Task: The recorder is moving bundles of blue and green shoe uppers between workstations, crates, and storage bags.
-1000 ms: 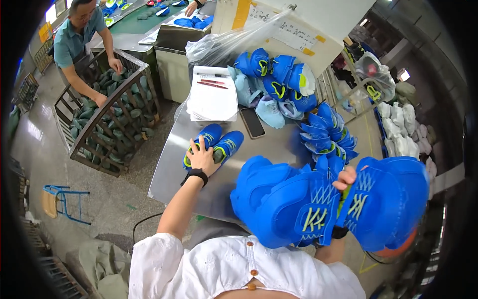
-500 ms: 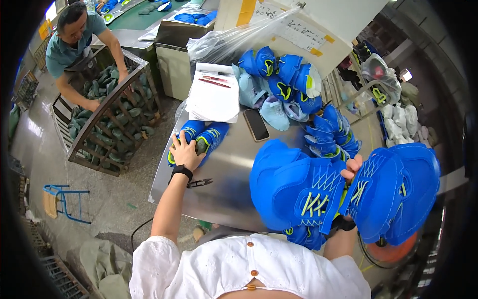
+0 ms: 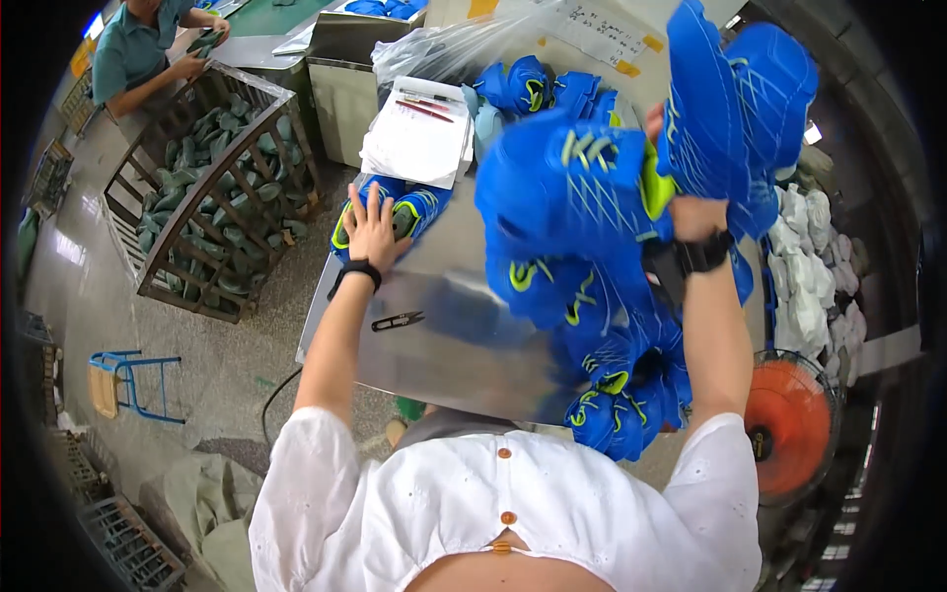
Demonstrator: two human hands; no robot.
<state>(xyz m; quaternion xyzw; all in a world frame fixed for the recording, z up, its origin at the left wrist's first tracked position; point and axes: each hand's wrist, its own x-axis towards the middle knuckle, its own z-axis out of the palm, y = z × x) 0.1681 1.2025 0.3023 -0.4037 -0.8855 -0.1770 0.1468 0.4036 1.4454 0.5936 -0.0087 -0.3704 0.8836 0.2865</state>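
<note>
My left hand (image 3: 373, 235) lies with spread fingers on a pair of blue shoes (image 3: 423, 205) with lime-green linings, at the table's left edge. My right hand (image 3: 698, 217), wearing a dark wrist strap, grips a bunch of blue shoe uppers (image 3: 562, 183) with pale laces, raised above the table's right side. The bunch is blurred, and its parts fan out on both sides of the hand. Below it, more blue uppers (image 3: 617, 419) lie in a heap along the right edge. Small black thread snips (image 3: 398, 321) rest on the metal tabletop (image 3: 454, 360), close to my left wrist.
Papers with pens (image 3: 416, 138) lie beyond the shoes, beside more uppers (image 3: 528, 84). Left stands a crate (image 3: 222, 212) of green shoe lasts; behind it a person (image 3: 138, 59) holds some. A blue-framed stool (image 3: 138, 385) and an orange fan (image 3: 789, 424) flank the table.
My right hand has lifted the bunch of uppers up and away from me. My left hand stays on the shoes, fingers straighter. The other person's hands have come out of the crate with lasts.
</note>
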